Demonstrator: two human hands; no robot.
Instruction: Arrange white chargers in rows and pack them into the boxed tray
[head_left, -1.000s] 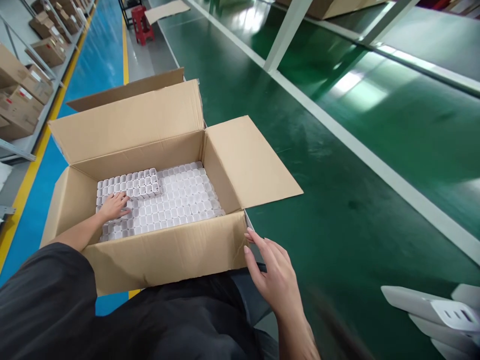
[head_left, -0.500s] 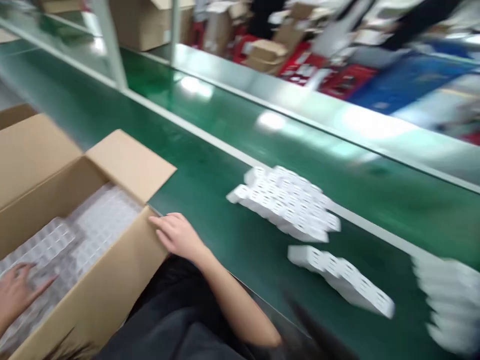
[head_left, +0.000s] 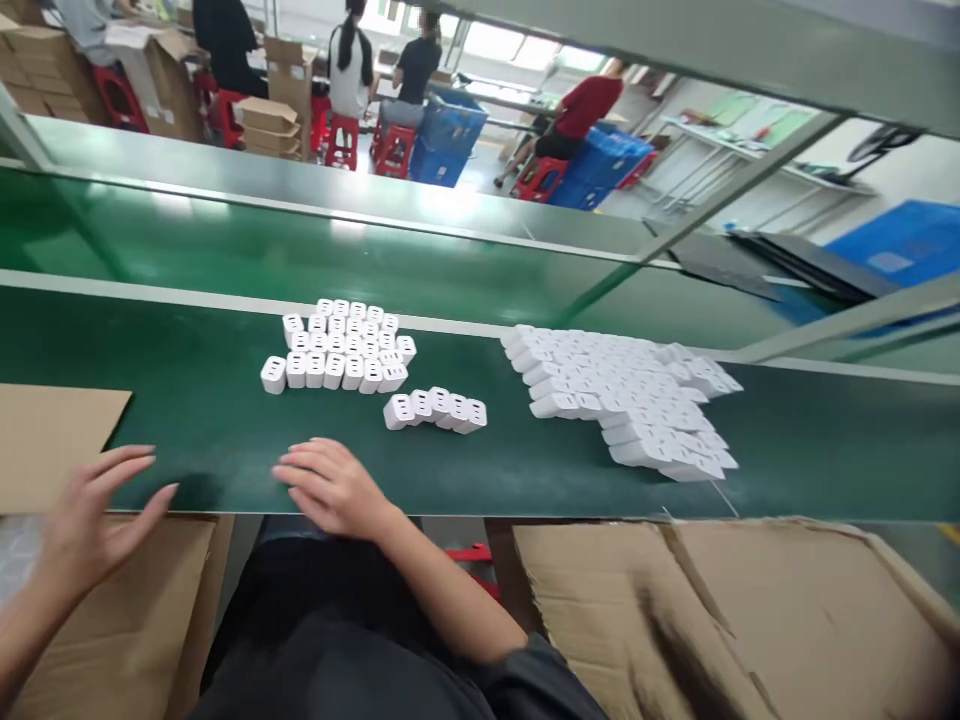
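My left hand (head_left: 101, 520) hovers at the bench's front edge by the open carton's flap (head_left: 56, 440), its fingers spread and nothing in them. Over the green bench top (head_left: 225, 460), my right hand (head_left: 330, 485) is held low with fingers stretched out and empty. Beyond it stands a block of white charger-like pieces with small slots (head_left: 337, 350), upright in rows. A short row of the same pieces (head_left: 435, 410) stands to the right of my right hand. Farther right, a larger group of white pieces (head_left: 622, 390) leans or lies on the bench.
Below the bench's front edge on the right is a big cardboard carton (head_left: 600, 600). A white rail (head_left: 150, 293) runs along behind the pieces. Across the aisle, several people sit on red stools (head_left: 343, 140) near blue bins (head_left: 450, 135). Dark sheets (head_left: 720, 262) lie at the right.
My view has swung right, away from the carton with clear trays. My left hand has come out of that carton, and my right hand has left its rim for the bench.
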